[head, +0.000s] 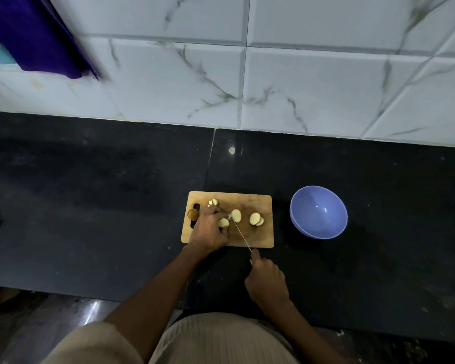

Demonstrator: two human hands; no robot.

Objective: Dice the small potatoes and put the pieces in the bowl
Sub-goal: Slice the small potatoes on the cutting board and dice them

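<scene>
- Bare black tabletop (90, 206) lies open at 9 o'clock of the cutting board (258, 203).
- Between the board and the bowl (318, 211) at 3 o'clock runs a narrow bare strip.
- The tiled wall (247, 74) closes off 12 o'clock.

The person wears a beige ribbed shirt (221, 340) with short sleeves, forearms bare.
</scene>
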